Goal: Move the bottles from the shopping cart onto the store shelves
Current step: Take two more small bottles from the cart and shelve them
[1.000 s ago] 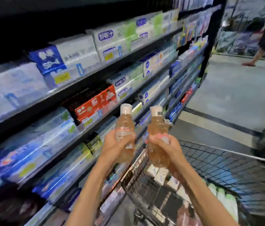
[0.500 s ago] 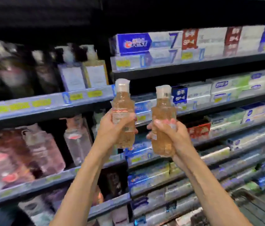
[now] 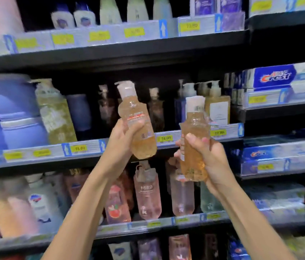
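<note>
Bottles of amber liquid sit one in each hand, raised before the middle shelf. The left hand wraps the lower body of the left bottle, which tilts left at the cap; the right hand curls its fingers around the right bottle, held upright. Both look like full, smooth, rigid plastic, likely moderately heavy and a little slippery, so a mid-body grip seems safest for setting them down.
</note>
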Action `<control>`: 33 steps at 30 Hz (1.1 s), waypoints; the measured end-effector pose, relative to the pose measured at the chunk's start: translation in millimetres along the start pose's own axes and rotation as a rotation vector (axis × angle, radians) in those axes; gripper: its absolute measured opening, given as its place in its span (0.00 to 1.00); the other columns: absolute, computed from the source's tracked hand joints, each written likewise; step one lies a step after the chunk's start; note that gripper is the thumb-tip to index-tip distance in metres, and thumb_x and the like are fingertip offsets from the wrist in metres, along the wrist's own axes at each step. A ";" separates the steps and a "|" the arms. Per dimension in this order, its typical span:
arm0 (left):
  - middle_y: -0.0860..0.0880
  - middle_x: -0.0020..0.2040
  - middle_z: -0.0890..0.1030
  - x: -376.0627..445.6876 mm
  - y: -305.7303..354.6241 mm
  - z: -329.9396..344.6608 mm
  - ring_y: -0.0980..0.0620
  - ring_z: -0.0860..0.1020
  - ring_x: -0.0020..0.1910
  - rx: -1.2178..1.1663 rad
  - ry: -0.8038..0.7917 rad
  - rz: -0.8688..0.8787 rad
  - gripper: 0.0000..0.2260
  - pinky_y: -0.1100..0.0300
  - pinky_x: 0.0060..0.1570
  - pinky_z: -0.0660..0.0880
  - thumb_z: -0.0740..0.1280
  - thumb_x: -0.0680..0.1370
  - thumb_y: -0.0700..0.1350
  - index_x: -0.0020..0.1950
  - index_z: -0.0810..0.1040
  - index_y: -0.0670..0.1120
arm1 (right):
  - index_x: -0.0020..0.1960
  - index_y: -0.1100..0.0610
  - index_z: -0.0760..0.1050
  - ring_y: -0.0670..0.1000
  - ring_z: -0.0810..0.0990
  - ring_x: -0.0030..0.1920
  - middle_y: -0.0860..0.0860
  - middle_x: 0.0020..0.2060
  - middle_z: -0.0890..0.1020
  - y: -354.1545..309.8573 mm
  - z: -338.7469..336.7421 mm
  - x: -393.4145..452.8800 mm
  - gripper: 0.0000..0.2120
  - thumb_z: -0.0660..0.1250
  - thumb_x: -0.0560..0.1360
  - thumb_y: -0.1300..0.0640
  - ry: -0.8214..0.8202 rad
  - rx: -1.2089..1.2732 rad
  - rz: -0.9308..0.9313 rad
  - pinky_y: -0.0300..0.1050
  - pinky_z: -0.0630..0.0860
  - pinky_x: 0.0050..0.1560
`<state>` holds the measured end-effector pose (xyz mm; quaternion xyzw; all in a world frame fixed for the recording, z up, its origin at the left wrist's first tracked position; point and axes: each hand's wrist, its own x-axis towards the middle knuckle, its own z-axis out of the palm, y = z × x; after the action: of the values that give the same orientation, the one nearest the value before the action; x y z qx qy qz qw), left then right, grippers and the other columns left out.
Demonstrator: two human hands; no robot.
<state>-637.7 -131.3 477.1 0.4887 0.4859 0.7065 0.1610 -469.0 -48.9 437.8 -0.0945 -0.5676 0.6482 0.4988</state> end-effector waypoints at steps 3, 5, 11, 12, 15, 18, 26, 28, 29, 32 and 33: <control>0.49 0.51 0.81 31.0 0.1 -18.5 0.49 0.80 0.53 0.052 -0.014 0.034 0.18 0.53 0.49 0.78 0.68 0.74 0.51 0.60 0.74 0.44 | 0.45 0.50 0.83 0.51 0.83 0.40 0.53 0.40 0.83 3.5 13.1 9.6 0.18 0.75 0.59 0.43 0.029 -0.021 -0.048 0.50 0.80 0.44; 0.49 0.53 0.82 49.1 0.9 -20.2 0.51 0.81 0.53 0.068 -0.029 0.067 0.16 0.59 0.45 0.79 0.69 0.77 0.49 0.61 0.72 0.44 | 0.43 0.45 0.83 0.47 0.82 0.40 0.47 0.38 0.84 3.5 17.2 13.9 0.14 0.74 0.59 0.43 0.034 -0.039 -0.099 0.47 0.81 0.44; 0.47 0.52 0.82 95.4 -7.4 -2.7 0.54 0.82 0.49 0.238 -0.023 0.027 0.17 0.66 0.41 0.78 0.72 0.74 0.47 0.59 0.75 0.42 | 0.44 0.44 0.83 0.46 0.81 0.41 0.47 0.39 0.83 -4.4 11.4 24.8 0.14 0.75 0.59 0.44 0.057 -0.095 -0.186 0.42 0.79 0.45; 0.45 0.51 0.82 100.8 -11.4 0.2 0.52 0.82 0.50 0.285 -0.025 0.004 0.16 0.63 0.45 0.78 0.73 0.73 0.46 0.57 0.77 0.41 | 0.44 0.44 0.83 0.47 0.81 0.43 0.47 0.40 0.83 -6.2 8.5 27.0 0.14 0.75 0.60 0.44 0.056 -0.104 -0.189 0.42 0.80 0.45; 0.52 0.37 0.83 112.5 -25.4 6.9 0.58 0.81 0.39 0.436 -0.074 -0.082 0.09 0.67 0.40 0.73 0.76 0.70 0.47 0.43 0.81 0.42 | 0.46 0.44 0.83 0.48 0.82 0.47 0.48 0.43 0.85 -10.7 -1.3 32.3 0.12 0.76 0.62 0.46 0.061 -0.114 -0.191 0.43 0.80 0.48; 0.54 0.30 0.80 119.1 -34.2 9.8 0.59 0.77 0.36 0.484 -0.061 -0.205 0.14 0.69 0.34 0.69 0.78 0.67 0.48 0.38 0.80 0.39 | 0.47 0.45 0.83 0.48 0.83 0.47 0.48 0.44 0.85 -12.6 -8.6 34.1 0.12 0.76 0.63 0.49 0.045 -0.113 -0.186 0.44 0.79 0.50; 0.46 0.44 0.82 121.5 -34.7 10.3 0.49 0.77 0.49 0.684 0.011 -0.321 0.25 0.59 0.45 0.72 0.78 0.64 0.55 0.46 0.79 0.35 | 0.47 0.47 0.83 0.49 0.84 0.47 0.49 0.44 0.86 -3.9 -17.1 33.4 0.19 0.76 0.58 0.43 0.066 -0.116 -0.131 0.46 0.78 0.50; 0.42 0.51 0.83 122.1 -36.0 11.6 0.48 0.80 0.51 0.744 0.025 -0.282 0.29 0.61 0.44 0.74 0.78 0.64 0.55 0.54 0.79 0.36 | 0.47 0.47 0.83 0.49 0.84 0.48 0.49 0.45 0.86 -1.0 -18.4 32.5 0.19 0.76 0.58 0.43 0.055 -0.110 -0.119 0.45 0.78 0.50; 0.42 0.51 0.83 122.9 -36.7 12.2 0.48 0.80 0.50 0.757 0.033 -0.274 0.29 0.62 0.43 0.74 0.79 0.64 0.54 0.54 0.79 0.36 | 0.48 0.46 0.83 0.49 0.84 0.49 0.49 0.45 0.86 0.0 -19.5 32.2 0.19 0.76 0.58 0.43 0.049 -0.104 -0.113 0.44 0.79 0.50; 0.44 0.44 0.82 126.0 -37.5 14.2 0.49 0.79 0.45 0.814 0.047 -0.271 0.19 0.65 0.38 0.73 0.78 0.66 0.50 0.44 0.77 0.37 | 0.48 0.45 0.83 0.50 0.84 0.50 0.50 0.47 0.86 1.5 -22.2 31.8 0.19 0.78 0.59 0.44 0.030 -0.088 -0.099 0.43 0.80 0.49; 0.44 0.43 0.81 127.3 -37.9 15.2 0.48 0.79 0.45 0.834 0.044 -0.271 0.16 0.62 0.40 0.75 0.77 0.68 0.49 0.42 0.77 0.38 | 0.48 0.45 0.83 0.51 0.84 0.50 0.51 0.47 0.86 1.5 -23.0 32.0 0.18 0.78 0.59 0.45 0.032 -0.081 -0.096 0.42 0.80 0.49</control>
<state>-694.2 -15.8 513.8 0.4288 0.7924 0.4327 0.0308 -469.4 -9.9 442.9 -0.0978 -0.5890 0.5986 0.5341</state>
